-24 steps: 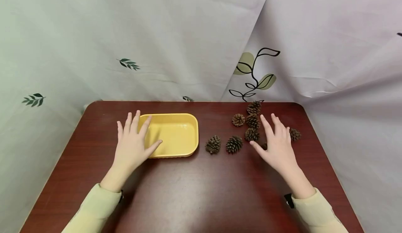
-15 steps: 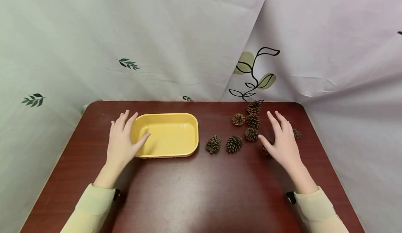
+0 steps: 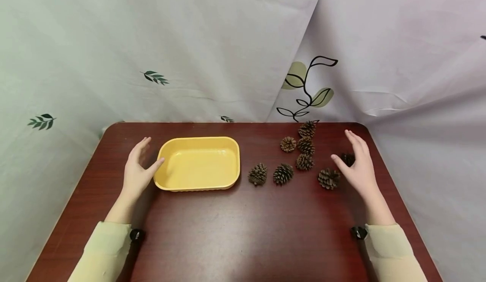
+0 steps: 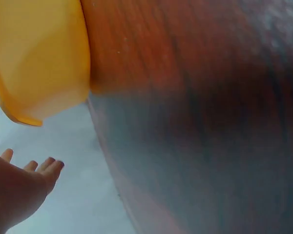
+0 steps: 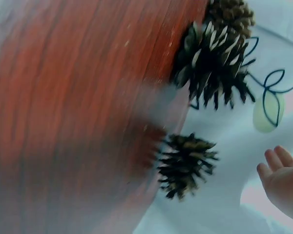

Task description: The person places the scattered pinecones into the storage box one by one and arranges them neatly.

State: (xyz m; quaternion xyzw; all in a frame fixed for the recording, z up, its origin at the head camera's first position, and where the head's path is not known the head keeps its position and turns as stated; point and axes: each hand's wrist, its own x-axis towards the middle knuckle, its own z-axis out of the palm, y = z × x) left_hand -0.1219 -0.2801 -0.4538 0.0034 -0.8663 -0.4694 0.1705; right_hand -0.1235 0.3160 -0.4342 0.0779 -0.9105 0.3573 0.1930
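On the worktop [image 3: 235,227], a pinecone [image 3: 328,178] lay left of the right hand [image 3: 358,166], a tray [image 3: 201,188] beside the left hand [image 3: 136,174], all fingers [image 3: 357,142] relaxed, empty.

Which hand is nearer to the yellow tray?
Left. The left hand is beside the left end of the yellow tray; the right hand is well to the tray's right, past most of the pine cones.

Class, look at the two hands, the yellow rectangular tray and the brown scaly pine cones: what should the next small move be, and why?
Probably the right hand should ease left toward the brown scaly pine cone beside it. That hand holds nothing, its thumb stands apart from its fingers, and the yellow rectangular tray has no cones inside.
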